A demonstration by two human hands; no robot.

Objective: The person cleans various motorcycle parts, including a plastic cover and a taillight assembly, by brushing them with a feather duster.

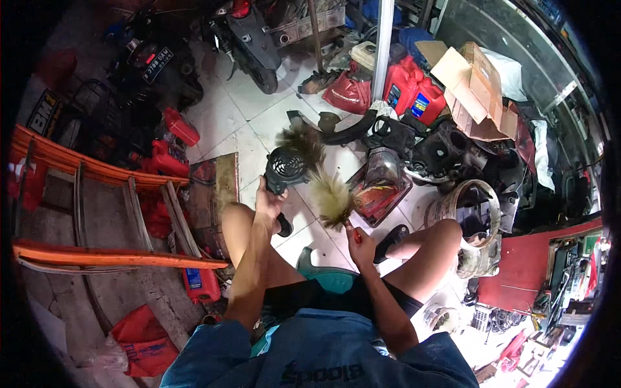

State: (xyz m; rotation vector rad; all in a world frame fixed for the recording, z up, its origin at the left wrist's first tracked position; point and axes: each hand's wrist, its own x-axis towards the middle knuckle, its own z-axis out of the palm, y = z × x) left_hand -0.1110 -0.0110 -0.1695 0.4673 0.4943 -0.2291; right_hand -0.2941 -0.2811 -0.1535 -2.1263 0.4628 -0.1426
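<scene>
My left hand (269, 202) grips the lower edge of a black round fan cover (284, 165) with a slotted grille, held up over the tiled floor. In my right hand (361, 246) is a feather duster (330, 199), its red handle inside my closed fingers. The duster's pale feathers point away from me, and darker feathers spread beyond them behind the cover's upper right edge. A clear and red vehicle lamp (383, 184) lies on the floor just beyond my right hand. I sit on a low green stool (333, 279), knees apart.
An orange ladder (123, 253) lies along the left. Red jugs (417, 94), a cardboard box (482, 97) and black vehicle parts (446, 145) crowd the far right. A round bucket (446, 208) stands beside my right knee. Motorcycles (249, 48) are parked at the far side.
</scene>
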